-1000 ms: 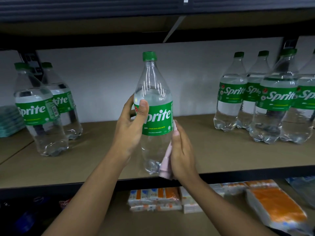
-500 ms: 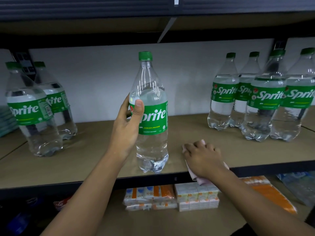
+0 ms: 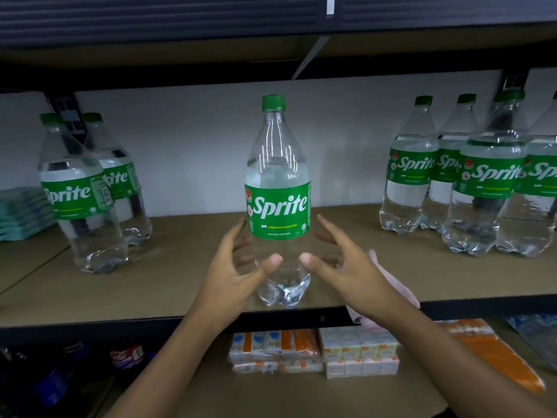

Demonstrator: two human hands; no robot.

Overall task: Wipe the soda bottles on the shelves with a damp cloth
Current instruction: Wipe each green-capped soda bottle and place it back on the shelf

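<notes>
A clear Sprite bottle (image 3: 278, 206) with a green cap and label stands upright near the front edge of the brown shelf (image 3: 180, 267). My left hand (image 3: 232, 273) and my right hand (image 3: 349, 267) flank its lower half with fingers spread and straight. Both thumbs lie against the bottle's front, just above its base. Neither hand holds anything. The pink cloth (image 3: 391, 279) lies on the shelf under my right wrist, one corner hanging over the edge.
Two Sprite bottles (image 3: 78, 194) stand at the left and several more (image 3: 488, 176) at the right. Folded teal cloths (image 3: 21, 212) are stacked at the far left. The lower shelf holds small carton packs (image 3: 355, 354) and an orange packet (image 3: 497, 357).
The bottle was set down on the shelf. My left hand let go of its label and slid lower. My right hand left the cloth on the shelf and came to the bottle's right side.
</notes>
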